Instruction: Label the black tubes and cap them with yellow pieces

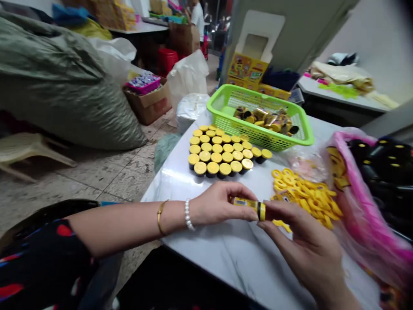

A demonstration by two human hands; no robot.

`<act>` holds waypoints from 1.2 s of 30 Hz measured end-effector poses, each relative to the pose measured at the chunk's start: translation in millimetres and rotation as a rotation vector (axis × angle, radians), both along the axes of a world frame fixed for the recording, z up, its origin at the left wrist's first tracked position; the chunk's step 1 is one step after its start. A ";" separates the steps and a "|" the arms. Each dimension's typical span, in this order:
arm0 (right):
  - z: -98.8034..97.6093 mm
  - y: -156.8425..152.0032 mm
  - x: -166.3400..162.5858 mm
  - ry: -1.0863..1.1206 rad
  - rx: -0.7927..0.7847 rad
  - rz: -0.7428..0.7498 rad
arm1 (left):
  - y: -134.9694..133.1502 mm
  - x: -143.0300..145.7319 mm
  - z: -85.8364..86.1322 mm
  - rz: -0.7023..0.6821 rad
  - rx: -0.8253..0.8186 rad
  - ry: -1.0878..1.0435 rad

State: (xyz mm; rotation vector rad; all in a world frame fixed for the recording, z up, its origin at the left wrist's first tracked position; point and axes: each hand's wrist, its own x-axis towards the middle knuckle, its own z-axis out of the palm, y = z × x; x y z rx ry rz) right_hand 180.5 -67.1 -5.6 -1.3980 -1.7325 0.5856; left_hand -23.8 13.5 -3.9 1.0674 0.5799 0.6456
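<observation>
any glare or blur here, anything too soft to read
Head view: glare whitens the tabletop near the yellow-lidded containers; head view: print on the held tube is too soft to read; head view: the distant person blurs, the top right corner darkens.

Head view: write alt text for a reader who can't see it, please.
A person's left hand holds a small yellow-labelled container while the right hand pinches its yellow-and-black end, over a white table. Beyond stand rows of yellow-capped black containers and a green basket of items; loose yellow ring-like pieces lie to the right.
</observation>
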 end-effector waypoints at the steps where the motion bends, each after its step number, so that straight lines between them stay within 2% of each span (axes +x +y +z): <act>1: 2.4 1.3 -3.7 -0.049 0.011 -0.003 | 0.5 -0.8 -0.6 0.001 0.035 -0.004; 4: 5.3 3.9 -9.5 -0.079 0.000 0.005 | 1.0 -1.0 -1.7 -0.008 0.131 -0.001; 6: 4.7 5.0 -10.9 -0.060 0.008 0.000 | 1.4 -0.4 -2.0 -0.018 0.130 0.000; 10: 2.6 6.2 -14.7 -0.105 0.230 0.058 | 2.4 1.2 -3.2 -0.083 -0.020 0.008; 13: -0.9 6.0 -20.7 -0.165 0.385 0.044 | 1.4 3.1 -4.3 -0.063 -0.005 0.004; 15: -4.4 6.8 -23.9 -0.179 0.410 -0.024 | 0.5 4.3 -5.0 -0.039 0.021 0.013; 17: -6.9 8.8 -24.2 -0.160 0.385 -0.049 | 0.6 5.0 -5.9 -0.041 0.000 0.027; 21: -4.8 12.8 -19.3 -0.104 0.321 -0.006 | 4.0 5.1 -7.8 -0.040 -0.090 0.053; 27: -4.7 11.3 -24.7 -0.087 0.351 0.006 | 5.5 7.5 -9.8 -0.051 -0.061 0.060; 32: -11.8 14.5 -20.5 0.130 0.025 0.002 | 5.1 6.9 -6.2 -0.090 -0.146 0.000; 34: -11.1 15.6 -17.4 0.182 -0.012 -0.003 | 6.3 5.3 -4.2 -0.105 -0.198 -0.026; 36: -8.2 13.9 -17.9 0.150 0.035 0.011 | 7.5 3.8 -3.7 -0.093 -0.196 -0.013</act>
